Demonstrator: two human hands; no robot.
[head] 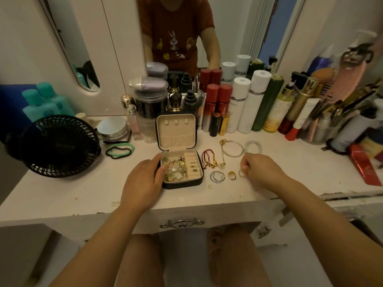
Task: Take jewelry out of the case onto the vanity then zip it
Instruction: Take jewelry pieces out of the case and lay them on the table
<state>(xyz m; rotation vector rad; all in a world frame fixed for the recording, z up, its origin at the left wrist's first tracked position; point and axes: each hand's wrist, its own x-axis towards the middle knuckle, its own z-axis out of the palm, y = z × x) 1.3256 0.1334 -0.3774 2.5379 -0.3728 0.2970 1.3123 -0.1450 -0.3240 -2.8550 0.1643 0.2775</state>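
Note:
A small black jewelry case [195,181] lies open on the white vanity [83,193], its cream lid [176,129] standing upright. Several gold and pearly pieces [174,168] fill its left compartment. My left hand [145,177] grips the case's left wall, thumb over the rim. My right hand [260,168] pinches a thin gold ring [241,173] down at the tabletop. Laid out right of the case are red cord bracelets [208,158], silver hoops [217,176], a gold ring [231,175], a gold chain with a silver bangle [232,149] and a pale bead bracelet [253,147].
A black desk fan [56,146] stands at the left, with hair ties [120,150] beside it. Bottles and tubes [248,104] line the back under the mirror. A red packet [364,164] lies at the right. The drawer handle [182,223] sits below the front edge.

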